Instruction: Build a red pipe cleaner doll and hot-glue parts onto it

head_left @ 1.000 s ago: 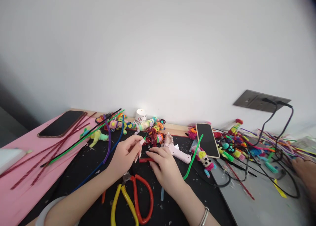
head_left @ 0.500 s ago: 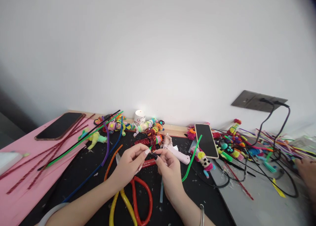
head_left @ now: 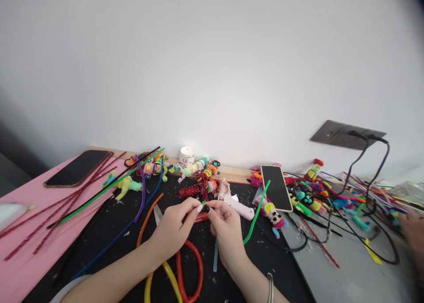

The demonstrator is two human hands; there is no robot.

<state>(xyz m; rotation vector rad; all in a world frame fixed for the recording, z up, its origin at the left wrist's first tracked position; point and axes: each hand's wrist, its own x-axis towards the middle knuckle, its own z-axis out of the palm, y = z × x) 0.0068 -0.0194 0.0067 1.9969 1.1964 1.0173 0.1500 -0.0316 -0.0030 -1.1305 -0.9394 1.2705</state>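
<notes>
My left hand [head_left: 175,227] and my right hand [head_left: 225,227] meet above the black work mat [head_left: 132,259], fingertips pinched together. Between them is a small fuzzy green piece [head_left: 203,202], probably pipe cleaner; fingers hide most of it. Just behind the fingertips lies a red tool with printed letters [head_left: 201,217], partly covered. Scissors with a yellow handle [head_left: 171,280] and a red handle loop [head_left: 202,272] rest below my wrists. A pale glue gun [head_left: 239,207] lies beyond my right hand, and a bent green pipe cleaner [head_left: 255,221] is to its right.
Pipe-cleaner figures [head_left: 195,168] and a paper cup [head_left: 187,156] line the wall. A phone [head_left: 77,168] lies on the pink board [head_left: 20,272], another phone [head_left: 277,188] at right. Cables [head_left: 386,183] run from the socket [head_left: 334,133]. Another person's hand [head_left: 412,230] is at the right edge.
My hands stay together, having shifted slightly with fingertips drawn closer around the small piece. The view has moved a little; the things on the table lie as before.
</notes>
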